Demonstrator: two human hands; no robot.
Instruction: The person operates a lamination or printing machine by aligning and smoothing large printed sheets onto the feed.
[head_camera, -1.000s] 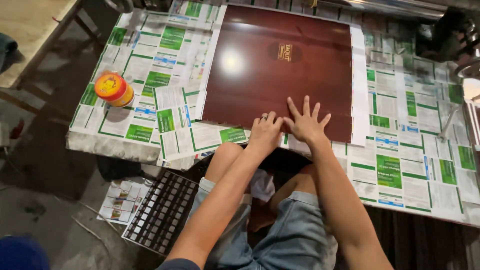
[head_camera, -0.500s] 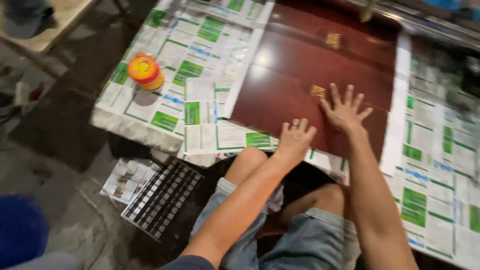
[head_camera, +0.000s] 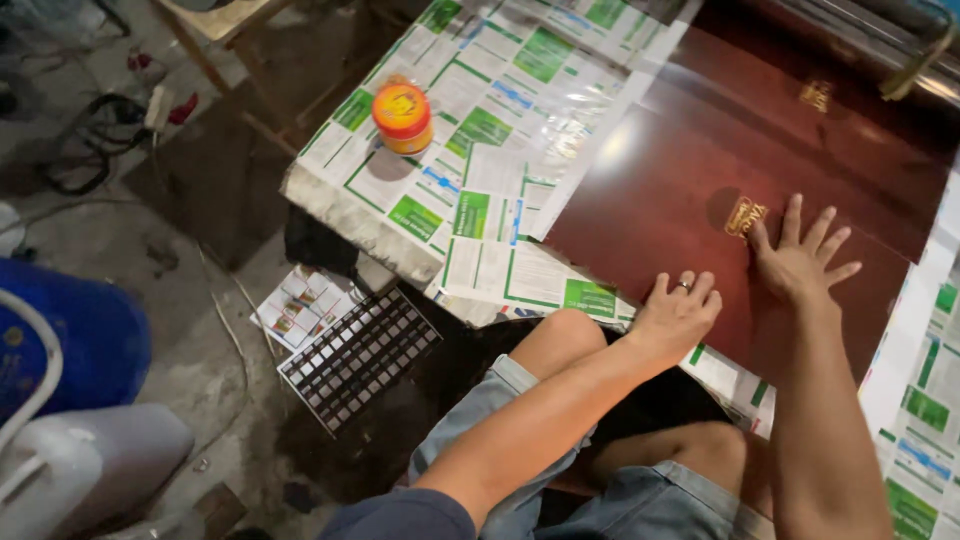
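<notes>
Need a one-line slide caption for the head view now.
Left hand and right hand pressed flat on a glossy maroon sheet over newspaper-covered table.

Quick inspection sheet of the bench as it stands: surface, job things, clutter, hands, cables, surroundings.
Surface: low table covered with green-and-white printed paper sheets.
Job's things: glossy dark red rectangular board with small gold emblems, lying flat on the paper.
Clutter: orange round lidded tub on the paper, apart from the board.
Grips: left hand flat at the board's near edge, ring on one finger; right hand spread flat on the board beside an emblem.
Cables: dark cords on the floor.
Surroundings: black grid tray, blue drum, white plastic jug on concrete.
</notes>
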